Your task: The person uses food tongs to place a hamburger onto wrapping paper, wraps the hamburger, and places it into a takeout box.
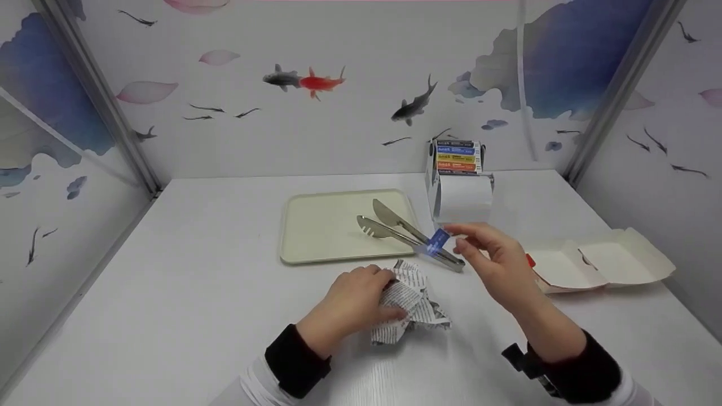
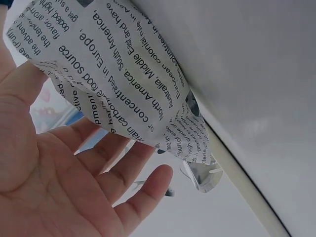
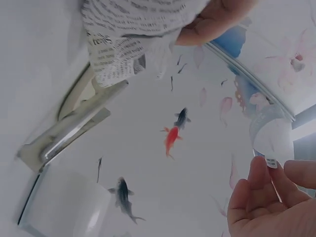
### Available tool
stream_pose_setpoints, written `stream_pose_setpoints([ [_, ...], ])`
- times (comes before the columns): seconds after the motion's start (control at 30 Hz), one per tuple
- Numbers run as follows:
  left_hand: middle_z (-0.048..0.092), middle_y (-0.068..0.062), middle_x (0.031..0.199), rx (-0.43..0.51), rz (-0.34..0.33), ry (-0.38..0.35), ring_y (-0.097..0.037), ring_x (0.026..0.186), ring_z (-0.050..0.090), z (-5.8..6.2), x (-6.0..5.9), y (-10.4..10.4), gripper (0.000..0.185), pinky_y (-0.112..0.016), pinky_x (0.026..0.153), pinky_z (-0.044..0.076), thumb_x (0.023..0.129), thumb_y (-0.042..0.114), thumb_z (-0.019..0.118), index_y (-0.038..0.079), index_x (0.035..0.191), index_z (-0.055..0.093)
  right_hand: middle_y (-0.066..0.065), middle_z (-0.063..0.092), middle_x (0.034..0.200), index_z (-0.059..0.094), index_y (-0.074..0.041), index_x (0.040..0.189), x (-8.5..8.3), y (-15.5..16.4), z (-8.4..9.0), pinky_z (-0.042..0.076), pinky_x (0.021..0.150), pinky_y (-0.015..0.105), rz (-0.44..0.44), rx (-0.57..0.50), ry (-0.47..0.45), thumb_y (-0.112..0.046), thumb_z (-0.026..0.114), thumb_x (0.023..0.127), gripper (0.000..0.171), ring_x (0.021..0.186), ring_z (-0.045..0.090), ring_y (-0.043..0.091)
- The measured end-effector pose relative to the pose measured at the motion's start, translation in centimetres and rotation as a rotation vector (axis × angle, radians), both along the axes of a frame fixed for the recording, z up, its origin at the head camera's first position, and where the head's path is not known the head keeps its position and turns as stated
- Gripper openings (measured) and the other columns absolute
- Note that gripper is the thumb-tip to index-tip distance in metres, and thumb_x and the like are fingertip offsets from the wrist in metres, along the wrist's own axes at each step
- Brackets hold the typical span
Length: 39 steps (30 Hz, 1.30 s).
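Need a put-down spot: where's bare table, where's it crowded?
Bare: the table left of the tray, to the left wall; also between striped box and right wall, behind the open carton. Crowded: centre, with left hand, crumpled paper, tongs and right hand close together.

The paper [image 1: 416, 294] is printed in black newsprint lettering on white; the label [image 1: 439, 241] is coloured blue. The tray [image 1: 321, 228] is tinted pale yellow-green and the tongs [image 1: 387, 214] are coloured silver. The white wall panel [image 1: 338, 141] is patterned with grey and red fish [image 1: 321, 83], pink petals [image 1: 148, 92] and blue washes [image 1: 581, 56].
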<state>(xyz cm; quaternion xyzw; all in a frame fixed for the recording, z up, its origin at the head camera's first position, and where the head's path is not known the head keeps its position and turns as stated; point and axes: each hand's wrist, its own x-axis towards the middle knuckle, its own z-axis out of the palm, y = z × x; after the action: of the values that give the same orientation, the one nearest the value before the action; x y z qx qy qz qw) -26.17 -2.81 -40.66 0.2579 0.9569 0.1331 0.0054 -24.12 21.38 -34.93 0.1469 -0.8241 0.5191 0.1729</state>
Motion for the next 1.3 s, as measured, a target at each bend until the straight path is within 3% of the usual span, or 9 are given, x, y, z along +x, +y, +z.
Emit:
stream_pose_setpoints([
  [0.13,0.070,-0.007,0.126,0.007,0.011,0.006,-0.026,0.117,0.066,-0.1,0.3,0.1,0.067,-0.045,0.097,0.056,0.090,0.058,0.077,0.013,0.137,0.062,0.012,0.075,0.124,0.076,-0.009,0.127,0.5,0.1,-1.3,0.050,0.077,0.015,-0.025,0.106,-0.044,-0.001,0.064,0.101,0.029,0.091,0.064,-0.002],
  [0.33,0.070,-0.010,0.125,-0.009,0.016,0.022,-0.029,0.116,0.068,-0.2,0.6,0.3,0.073,-0.047,0.095,0.057,0.091,0.057,0.076,0.009,0.142,0.055,0.011,0.075,0.117,0.075,-0.007,0.127,0.7,-0.3,-2.7,0.047,0.066,0.019,0.010,0.098,-0.088,0.001,0.063,0.101,0.030,0.085,0.065,0.007],
  [0.73,0.069,-0.018,0.135,0.031,0.026,-0.019,-0.036,0.121,0.068,-0.1,0.8,0.4,0.095,-0.052,0.104,0.056,0.091,0.053,0.078,0.007,0.161,0.033,0.009,0.076,0.122,0.075,-0.007,0.128,0.6,-0.9,-3.6,0.053,0.080,0.020,-0.048,0.209,-0.081,0.001,0.064,0.100,0.031,0.089,0.066,0.009],
  [1.07,0.062,-0.014,0.142,0.031,-0.055,0.009,-0.034,0.117,0.069,0.1,1.2,0.6,0.080,-0.051,0.096,0.058,0.095,0.045,0.075,0.027,0.163,0.036,0.010,0.076,0.124,0.074,-0.006,0.128,0.5,-0.8,-4.0,0.055,0.083,0.028,-0.044,0.302,-0.118,-0.003,0.064,0.101,0.029,0.093,0.066,0.017],
  [1.3,0.063,-0.008,0.136,0.021,-0.084,0.017,-0.028,0.114,0.069,0.1,1.4,0.7,0.059,-0.047,0.092,0.059,0.098,0.040,0.074,0.025,0.150,0.052,0.010,0.076,0.122,0.075,-0.009,0.126,0.1,-0.4,-4.4,0.052,0.077,0.029,-0.051,0.348,-0.139,-0.005,0.065,0.101,0.028,0.089,0.063,0.017],
])
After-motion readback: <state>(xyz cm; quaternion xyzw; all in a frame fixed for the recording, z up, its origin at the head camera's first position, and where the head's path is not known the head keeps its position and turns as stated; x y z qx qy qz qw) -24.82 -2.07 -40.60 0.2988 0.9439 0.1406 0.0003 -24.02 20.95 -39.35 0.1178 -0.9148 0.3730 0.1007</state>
